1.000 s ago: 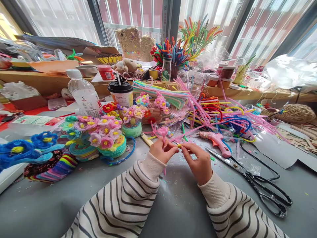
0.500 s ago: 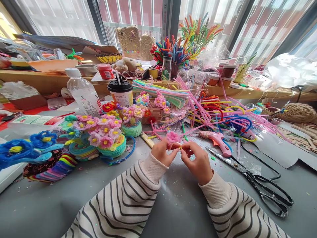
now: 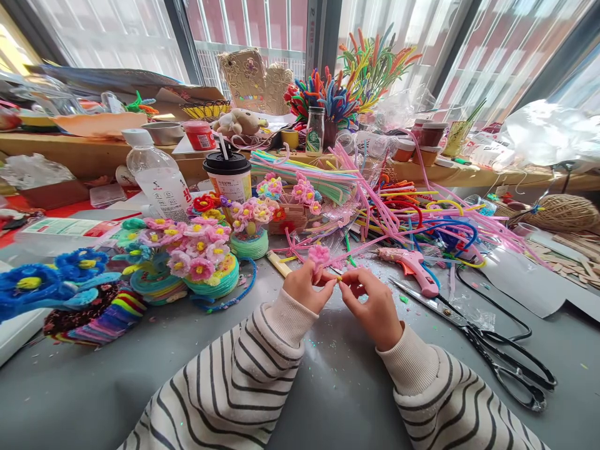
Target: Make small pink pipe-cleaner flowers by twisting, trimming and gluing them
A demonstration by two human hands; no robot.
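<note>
My left hand (image 3: 305, 287) is closed in a pinch on a small pink pipe-cleaner flower (image 3: 319, 254), which sticks up above its fingers. My right hand (image 3: 371, 306) is closed too, its fingertips pinching a short yellow pipe-cleaner piece (image 3: 338, 279) that meets the left fingertips. Both hands hover over the grey table (image 3: 328, 387), close together, in striped sleeves.
Finished flower pots (image 3: 206, 262) and blue flowers (image 3: 47, 281) stand at the left. A pink glue gun (image 3: 412, 265) and black scissors (image 3: 492, 350) lie at the right. Loose pipe cleaners (image 3: 412, 212), a lidded cup (image 3: 228, 175), a water bottle (image 3: 157, 175) and a twine ball (image 3: 560, 214) crowd the back.
The pink flower turned and shifted slightly in my left fingers; both hands stayed together, working the yellow piece, with a small drift to the left.
</note>
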